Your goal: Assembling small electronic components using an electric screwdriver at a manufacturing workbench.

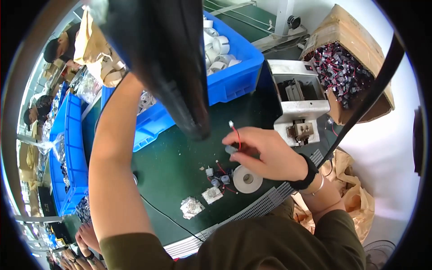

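Note:
Between the thumb and fingers of my right hand [265, 150] is a small grey component with red wire [231, 149]; its wire loops upward to a white plug. Below that hand lie a white ring-shaped roll [247, 179] and a small cluster of similar grey components with wires [219, 178]. My left forearm [118, 130] reaches up and away toward the large blue bin [234, 80], which holds white plastic rings. A big dark, blurred object [166, 63] close to the camera covers my left hand, so its fingers are hidden.
A white-and-grey bench machine [297, 83] stands right of the blue bin. Beyond it, a cardboard box [382, 101] is full of wired parts. Crumpled foil [191, 207] and a foil-wrapped piece [212, 194] lie on the green table [162, 180]. Other people work at the left.

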A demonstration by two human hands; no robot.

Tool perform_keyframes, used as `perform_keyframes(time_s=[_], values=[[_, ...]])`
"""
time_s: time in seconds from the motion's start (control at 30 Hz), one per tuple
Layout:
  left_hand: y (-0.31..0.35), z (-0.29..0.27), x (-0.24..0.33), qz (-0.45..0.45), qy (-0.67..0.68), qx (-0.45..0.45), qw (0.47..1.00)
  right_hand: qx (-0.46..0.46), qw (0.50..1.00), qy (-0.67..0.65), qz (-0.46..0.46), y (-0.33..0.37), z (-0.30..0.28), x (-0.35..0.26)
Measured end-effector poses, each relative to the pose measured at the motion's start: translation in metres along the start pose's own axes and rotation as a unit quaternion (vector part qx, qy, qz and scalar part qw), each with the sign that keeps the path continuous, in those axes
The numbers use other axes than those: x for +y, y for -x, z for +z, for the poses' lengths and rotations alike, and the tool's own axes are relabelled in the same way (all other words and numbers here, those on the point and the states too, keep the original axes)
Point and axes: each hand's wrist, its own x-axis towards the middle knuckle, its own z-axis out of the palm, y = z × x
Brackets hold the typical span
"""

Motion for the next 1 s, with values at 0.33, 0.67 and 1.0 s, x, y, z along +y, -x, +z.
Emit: perform_keyframes(time_s=[0.33, 0.67, 1.0], values=[[0.093, -0.055, -0.004, -0.065, 0.142, -0.059, 0.986, 0.086, 0.994, -0.063, -0.023, 0.027, -0.003, 0.006], [0.344, 0.004, 0.14, 0.193, 0.543, 0.189, 0.795, 0.13, 0.978, -0.163, -0.003, 0.054, -0.008, 0.015], [0.324, 0.052, 0.245, 0.211, 0.532, 0.32, 0.755, 0.063, 0.988, -0.136, 0.027, 0.082, 0.005, 0.009]])
